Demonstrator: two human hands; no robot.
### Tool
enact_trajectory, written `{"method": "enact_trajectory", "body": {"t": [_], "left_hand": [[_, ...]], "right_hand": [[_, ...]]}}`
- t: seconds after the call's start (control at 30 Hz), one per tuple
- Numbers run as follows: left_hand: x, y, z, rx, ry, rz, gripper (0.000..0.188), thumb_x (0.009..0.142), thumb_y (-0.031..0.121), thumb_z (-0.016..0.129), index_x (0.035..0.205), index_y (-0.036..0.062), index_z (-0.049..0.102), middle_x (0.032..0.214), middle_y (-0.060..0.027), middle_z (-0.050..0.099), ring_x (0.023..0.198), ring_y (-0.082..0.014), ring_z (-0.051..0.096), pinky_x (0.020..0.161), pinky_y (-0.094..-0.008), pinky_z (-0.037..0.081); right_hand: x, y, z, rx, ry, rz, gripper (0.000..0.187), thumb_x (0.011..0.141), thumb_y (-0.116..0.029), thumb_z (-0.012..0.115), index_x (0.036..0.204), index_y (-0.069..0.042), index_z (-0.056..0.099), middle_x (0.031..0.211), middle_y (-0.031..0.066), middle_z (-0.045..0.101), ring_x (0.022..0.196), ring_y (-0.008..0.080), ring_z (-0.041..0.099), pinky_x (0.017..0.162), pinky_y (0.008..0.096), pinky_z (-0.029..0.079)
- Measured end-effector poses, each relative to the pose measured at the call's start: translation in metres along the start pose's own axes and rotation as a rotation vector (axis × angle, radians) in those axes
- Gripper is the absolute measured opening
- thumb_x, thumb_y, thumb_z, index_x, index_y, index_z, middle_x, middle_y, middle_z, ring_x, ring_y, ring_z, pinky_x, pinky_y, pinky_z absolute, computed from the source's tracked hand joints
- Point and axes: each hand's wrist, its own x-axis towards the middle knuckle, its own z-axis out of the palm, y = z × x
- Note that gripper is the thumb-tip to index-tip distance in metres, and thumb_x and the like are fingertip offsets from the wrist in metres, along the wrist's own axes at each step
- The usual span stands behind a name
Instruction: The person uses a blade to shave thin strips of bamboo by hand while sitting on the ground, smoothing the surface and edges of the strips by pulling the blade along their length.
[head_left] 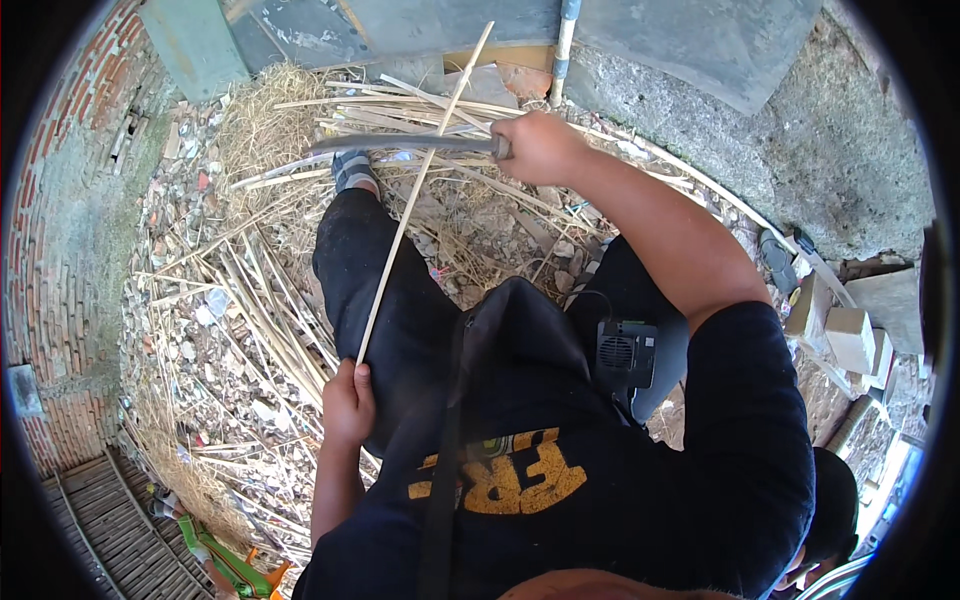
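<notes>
A long pale bamboo strip (400, 228) slants up and away from my left thigh, its far tip past my foot. My left hand (348, 402) is closed round its near end. In my right hand (543, 148), held out ahead, is the wooden handle of a machete (400, 143). The dark blade points left and crosses the strip in its upper part. Whether blade and strip touch, I cannot tell. Beneath the blade is my left foot (355, 172) in a striped sock or shoe.
Cut bamboo strips (275, 300) lie in heaps at left and ahead, over rubble and dry shavings (250, 125). A pipe (564, 60) rises by the far wall. Pale blocks (850, 335) sit at right. Other people show at lower left, in green (235, 572), and lower right.
</notes>
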Motion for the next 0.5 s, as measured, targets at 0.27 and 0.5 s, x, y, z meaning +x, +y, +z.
{"method": "enact_trajectory", "body": {"t": [0.27,0.5], "left_hand": [[0.005,0.008,0.005,0.073,-0.031,-0.082,0.037,0.103,0.033,0.049,0.084,0.0015,0.049,0.067,-0.0284,0.056,0.068,-0.0512,0.057,0.058,-0.0537,0.042],[0.005,-0.003,-0.006,0.058,-0.08,-0.042,0.037,0.103,0.032,0.049,0.084,0.0002,0.048,0.066,-0.0278,0.056,0.067,-0.0511,0.057,0.058,-0.053,0.042]], "right_hand": [[0.015,0.014,0.013,-0.017,-0.037,0.126,0.024,0.077,-0.022,0.07,0.098,-0.011,0.07,0.079,0.0145,0.069,0.077,0.034,0.069,0.073,0.0466,0.056],[-0.002,-0.004,0.014,-0.036,-0.052,-0.07,0.012,0.079,-0.019,0.067,0.088,-0.01,0.066,0.079,0.0141,0.07,0.077,0.0336,0.069,0.072,0.0461,0.055]]}}
